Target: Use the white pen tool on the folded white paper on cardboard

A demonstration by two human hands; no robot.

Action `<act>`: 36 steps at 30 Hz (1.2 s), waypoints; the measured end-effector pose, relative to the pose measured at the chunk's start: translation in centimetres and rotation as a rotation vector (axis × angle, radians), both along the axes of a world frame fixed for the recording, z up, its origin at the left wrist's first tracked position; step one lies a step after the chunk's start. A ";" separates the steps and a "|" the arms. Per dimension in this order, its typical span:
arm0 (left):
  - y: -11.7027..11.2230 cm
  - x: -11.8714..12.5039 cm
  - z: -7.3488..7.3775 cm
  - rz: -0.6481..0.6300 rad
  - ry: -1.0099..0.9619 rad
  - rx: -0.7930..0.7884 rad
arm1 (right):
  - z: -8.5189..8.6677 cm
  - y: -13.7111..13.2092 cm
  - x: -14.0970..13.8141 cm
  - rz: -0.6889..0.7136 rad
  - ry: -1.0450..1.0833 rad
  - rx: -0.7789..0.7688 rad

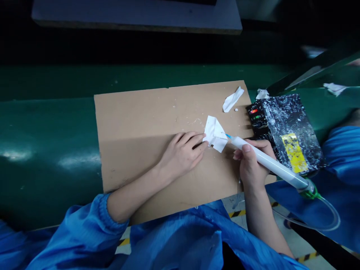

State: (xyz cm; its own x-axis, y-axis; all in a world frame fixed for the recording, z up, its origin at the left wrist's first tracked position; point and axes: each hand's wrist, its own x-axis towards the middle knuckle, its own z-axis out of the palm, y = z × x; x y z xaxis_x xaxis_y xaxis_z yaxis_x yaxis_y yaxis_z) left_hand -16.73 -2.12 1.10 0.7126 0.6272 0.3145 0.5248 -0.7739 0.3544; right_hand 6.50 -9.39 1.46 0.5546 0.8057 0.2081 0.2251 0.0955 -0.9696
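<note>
My left hand (182,153) rests on a brown cardboard sheet (140,127) and pinches a folded white paper piece (215,133) at its left corner. My right hand (253,165) is wrapped round a white syringe-like dispenser (270,165). Its blue tip touches the paper's right side. A green cap and a clear hose (323,213) come out of the dispenser's rear end. Both arms wear blue sleeves.
A second crumpled white paper (233,99) lies near the cardboard's far right corner. A black box (287,131) smeared with white, with a yellow label and red and green lights, stands to the right. A dark green belt (50,150) lies under the cardboard. Another blue sleeve (345,150) shows at the right edge.
</note>
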 end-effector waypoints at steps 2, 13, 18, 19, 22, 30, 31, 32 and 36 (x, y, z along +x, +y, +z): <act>0.0 0.0 0.1 0.000 -0.003 -0.011 | 0.0 -0.1 0.0 0.003 -0.015 -0.009; -0.1 0.0 0.2 0.035 -0.016 0.062 | -0.3 -0.9 0.4 0.154 -0.231 -0.175; 0.0 0.1 0.2 0.036 -0.028 0.111 | -0.3 -0.8 0.5 0.169 -0.365 -0.212; 0.0 0.1 0.2 0.033 -0.030 0.115 | -0.3 -0.8 0.5 0.170 -0.377 -0.211; 0.0 0.0 0.1 0.026 -0.027 0.118 | -0.5 -0.7 0.6 0.165 -0.384 -0.201; 0.1 0.0 -0.1 0.028 -0.035 0.118 | -0.5 -0.6 0.5 0.140 -0.386 -0.180; 0.1 0.1 -0.1 0.030 -0.038 0.121 | -0.4 -0.6 0.4 0.146 -0.386 -0.177; 0.1 0.1 -0.2 0.032 -0.040 0.123 | -0.4 -0.5 0.3 0.152 -0.385 -0.172; 0.2 0.1 -0.3 0.032 -0.046 0.127 | -0.3 -0.4 0.2 0.157 -0.378 -0.160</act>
